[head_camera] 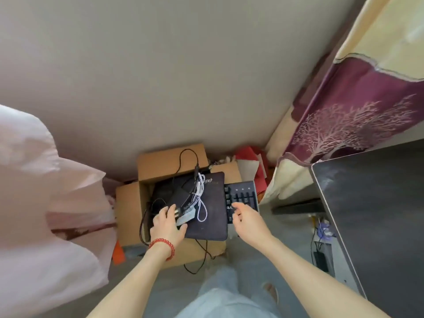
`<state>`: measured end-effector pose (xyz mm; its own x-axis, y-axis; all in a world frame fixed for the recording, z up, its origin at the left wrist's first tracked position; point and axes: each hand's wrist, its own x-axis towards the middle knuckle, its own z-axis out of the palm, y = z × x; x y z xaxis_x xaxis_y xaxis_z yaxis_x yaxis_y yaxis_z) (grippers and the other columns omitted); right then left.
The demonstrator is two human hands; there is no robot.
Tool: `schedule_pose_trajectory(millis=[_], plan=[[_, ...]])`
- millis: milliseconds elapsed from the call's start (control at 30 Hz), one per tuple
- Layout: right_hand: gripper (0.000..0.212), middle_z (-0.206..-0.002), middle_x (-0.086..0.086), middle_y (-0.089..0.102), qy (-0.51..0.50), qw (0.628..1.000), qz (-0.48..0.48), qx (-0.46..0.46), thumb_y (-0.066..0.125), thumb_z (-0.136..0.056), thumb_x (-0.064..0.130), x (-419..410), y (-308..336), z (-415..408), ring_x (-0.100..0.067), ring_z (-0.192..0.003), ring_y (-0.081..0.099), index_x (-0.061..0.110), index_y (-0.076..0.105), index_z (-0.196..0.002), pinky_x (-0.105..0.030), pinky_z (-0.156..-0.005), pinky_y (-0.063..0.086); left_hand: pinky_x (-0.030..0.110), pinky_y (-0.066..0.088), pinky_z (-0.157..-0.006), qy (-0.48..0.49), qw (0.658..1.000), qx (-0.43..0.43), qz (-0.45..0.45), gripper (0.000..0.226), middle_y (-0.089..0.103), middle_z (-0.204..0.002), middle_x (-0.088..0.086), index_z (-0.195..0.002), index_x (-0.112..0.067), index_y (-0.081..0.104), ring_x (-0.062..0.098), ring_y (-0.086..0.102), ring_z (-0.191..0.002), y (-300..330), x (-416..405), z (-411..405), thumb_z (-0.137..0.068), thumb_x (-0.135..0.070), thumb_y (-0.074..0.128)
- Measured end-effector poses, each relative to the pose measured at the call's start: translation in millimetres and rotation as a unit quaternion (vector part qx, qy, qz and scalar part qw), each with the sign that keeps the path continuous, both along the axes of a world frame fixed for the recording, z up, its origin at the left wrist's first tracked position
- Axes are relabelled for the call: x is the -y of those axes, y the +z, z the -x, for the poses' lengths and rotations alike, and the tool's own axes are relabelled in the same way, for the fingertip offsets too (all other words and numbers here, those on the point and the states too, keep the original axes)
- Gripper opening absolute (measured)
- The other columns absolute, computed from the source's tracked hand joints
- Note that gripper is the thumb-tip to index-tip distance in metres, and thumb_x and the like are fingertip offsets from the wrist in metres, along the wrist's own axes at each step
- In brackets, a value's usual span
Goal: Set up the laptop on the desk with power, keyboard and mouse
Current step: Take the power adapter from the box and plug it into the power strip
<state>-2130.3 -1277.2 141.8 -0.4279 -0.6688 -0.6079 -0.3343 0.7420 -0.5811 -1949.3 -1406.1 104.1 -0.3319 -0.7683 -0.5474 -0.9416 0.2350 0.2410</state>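
Observation:
A closed dark laptop [211, 223] lies across an open cardboard box [160, 164] on the floor. On its lid sit a white coiled cable [201, 203], black cables [188, 157] and a small grey adapter [185, 218]. A black keyboard [243, 193] sticks out from under the laptop's right side. My left hand [168, 226], with a red bead bracelet at the wrist, grips the laptop's left edge near the adapter. My right hand [246, 220] holds the laptop's right edge, fingers over the keyboard's near end. No mouse shows.
The dark desk top [378, 214] runs along the right, its edge close to my right arm. A patterned curtain [344, 115] hangs behind it. A pale pink bag [46, 203] bulks at the left. Red papers [250, 166] lie behind the box. Cables and a power strip [320, 258] sit under the desk.

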Motion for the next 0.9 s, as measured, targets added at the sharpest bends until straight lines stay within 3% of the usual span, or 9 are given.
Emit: schedule_pose_trajectory(millis=[200, 267, 400, 467, 533, 600, 700, 800, 900], plan=[[0.042, -0.131, -0.004, 0.053, -0.007, 1.000, 0.001, 0.009, 0.038, -0.096, 0.018, 35, -70, -24, -0.018, -0.116, 0.052, 0.018, 0.036, -0.138, -0.033, -0.095, 0.044, 0.050, 0.005, -0.114, -0.038, 0.995, 0.057, -0.070, 0.102, -0.006, -0.157, 0.001, -0.145, -0.029, -0.005, 0.025, -0.004, -0.143, -93, 38, 3, -0.073, -0.059, 0.061], [0.042, -0.131, -0.002, 0.052, -0.015, 1.000, 0.005, 0.003, 0.037, -0.096, 0.018, 41, -84, -27, -0.017, -0.117, 0.050, 0.019, 0.035, -0.138, -0.033, -0.095, 0.044, 0.053, 0.004, -0.113, -0.035, 0.995, 0.042, -0.084, 0.112, -0.009, -0.156, 0.003, -0.143, -0.035, -0.010, 0.029, -0.004, -0.143, -113, 52, 15, -0.065, -0.062, 0.066], [0.044, -0.132, 0.001, 0.050, -0.026, 0.999, 0.033, -0.027, 0.036, -0.096, 0.016, 53, -102, -25, -0.014, -0.118, 0.048, 0.020, 0.033, -0.139, -0.032, -0.095, 0.043, 0.058, 0.011, -0.113, -0.007, 0.979, 0.043, -0.200, 0.122, -0.012, -0.155, 0.010, -0.141, -0.039, -0.015, 0.039, -0.003, -0.141, -143, 86, 36, -0.060, -0.056, 0.075], [0.045, -0.134, 0.000, 0.048, -0.008, 0.998, 0.049, -0.049, 0.037, -0.096, 0.015, 57, -103, -24, -0.016, -0.121, 0.046, 0.019, 0.031, -0.140, -0.033, -0.098, 0.042, 0.058, 0.015, -0.112, -0.019, 0.977, 0.074, -0.201, 0.117, -0.005, -0.154, 0.012, -0.142, -0.039, -0.008, 0.042, 0.003, -0.139, -148, 90, 41, -0.061, -0.049, 0.076], [0.045, -0.136, -0.002, 0.045, 0.016, 0.995, 0.067, -0.068, 0.037, -0.096, 0.014, 61, -103, -22, -0.018, -0.124, 0.043, 0.018, 0.031, -0.140, -0.034, -0.101, 0.040, 0.056, 0.024, -0.108, -0.018, 0.980, 0.076, -0.182, 0.100, 0.009, -0.148, 0.014, -0.139, -0.040, 0.014, 0.042, 0.016, -0.132, -149, 91, 44, -0.059, -0.041, 0.074], [0.044, -0.138, -0.003, 0.042, 0.026, 0.994, 0.080, -0.075, 0.037, -0.096, 0.013, 66, -100, -18, -0.019, -0.126, 0.041, 0.016, 0.031, -0.139, -0.035, -0.102, 0.039, 0.050, 0.034, -0.101, -0.019, 0.983, 0.059, -0.174, 0.075, 0.021, -0.134, 0.013, -0.122, -0.036, 0.034, 0.040, 0.025, -0.121, -145, 91, 46, -0.058, -0.038, 0.073], [0.044, -0.139, -0.002, 0.042, 0.024, 0.992, 0.094, -0.078, 0.037, -0.095, 0.013, 74, -95, -12, -0.018, -0.126, 0.041, 0.017, 0.032, -0.139, -0.037, -0.102, 0.040, 0.044, 0.040, -0.089, -0.046, 0.988, 0.042, -0.143, 0.057, 0.026, -0.122, 0.012, -0.106, -0.032, 0.039, 0.036, 0.031, -0.110, -135, 84, 44, -0.061, -0.038, 0.073], [0.046, -0.139, -0.001, 0.041, 0.037, 0.987, 0.116, -0.103, 0.040, -0.094, 0.013, 84, -89, -4, -0.018, -0.127, 0.040, 0.018, 0.031, -0.139, -0.034, -0.102, 0.039, 0.042, 0.043, -0.089, -0.065, 0.996, 0.002, -0.066, 0.058, 0.026, -0.124, 0.012, -0.110, -0.032, 0.040, 0.036, 0.034, -0.109, -122, 70, 32, -0.061, -0.036, 0.072], [0.057, -0.150, -0.003, 0.027, 0.094, 0.976, 0.145, -0.133, 0.044, -0.091, 0.011, 96, -80, 2, -0.017, -0.137, 0.025, 0.017, 0.023, -0.143, -0.036, -0.113, 0.027, 0.041, 0.043, -0.092, -0.062, 0.996, -0.044, -0.039, 0.062, 0.023, -0.128, 0.011, -0.114, -0.032, 0.040, 0.035, 0.032, -0.113, -106, 68, 16, -0.061, -0.032, 0.071]])
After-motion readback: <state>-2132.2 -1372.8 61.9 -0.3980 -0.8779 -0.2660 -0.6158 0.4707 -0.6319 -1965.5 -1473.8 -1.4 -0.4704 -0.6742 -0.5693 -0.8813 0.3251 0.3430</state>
